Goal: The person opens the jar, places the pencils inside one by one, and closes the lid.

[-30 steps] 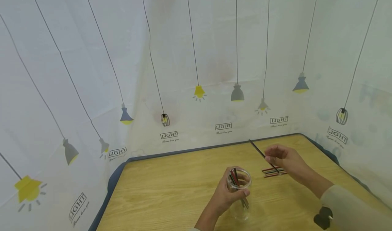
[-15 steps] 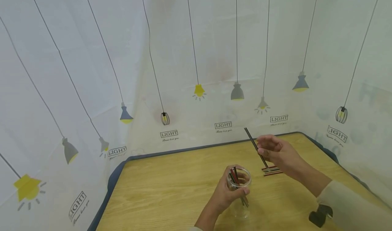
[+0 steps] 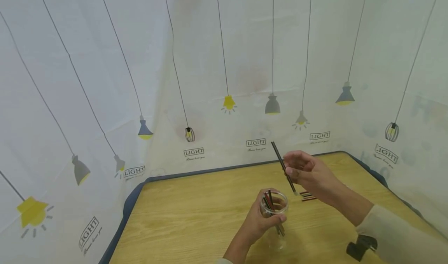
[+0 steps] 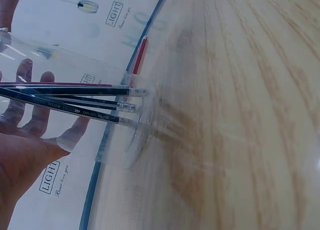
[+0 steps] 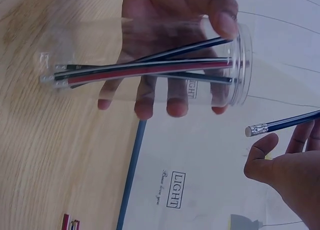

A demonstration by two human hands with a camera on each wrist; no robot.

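Note:
My left hand (image 3: pixel 257 221) grips a clear jar (image 3: pixel 277 243) around its side, thumb in front. The jar is upright with its open rim facing up, its base at or close to the tabletop. Several dark and red pencils (image 5: pixel 150 70) lean inside it, eraser ends at the bottom. Up and right of the jar, my right hand (image 3: pixel 311 172) pinches a dark pencil (image 3: pixel 282 166) between thumb and fingers. That pencil is tilted, its eraser end (image 5: pixel 257 129) pointing down, apart from the jar. Behind the right hand, several red and dark pencils (image 3: pixel 308 196) lie on the table, partly hidden.
The wood-grain table (image 3: pixel 182 209) has a dark blue edge (image 3: pixel 217 170) at the back. Behind it hangs a pale sheet (image 3: pixel 238 62) printed with lamps and the word LIGHT. A black device (image 3: pixel 362 246) is strapped to the right wrist.
My right hand has lifted the dark pencil off the loose pencils and moved it left, toward the jar, standing it steeper. The left hand and jar have hardly moved.

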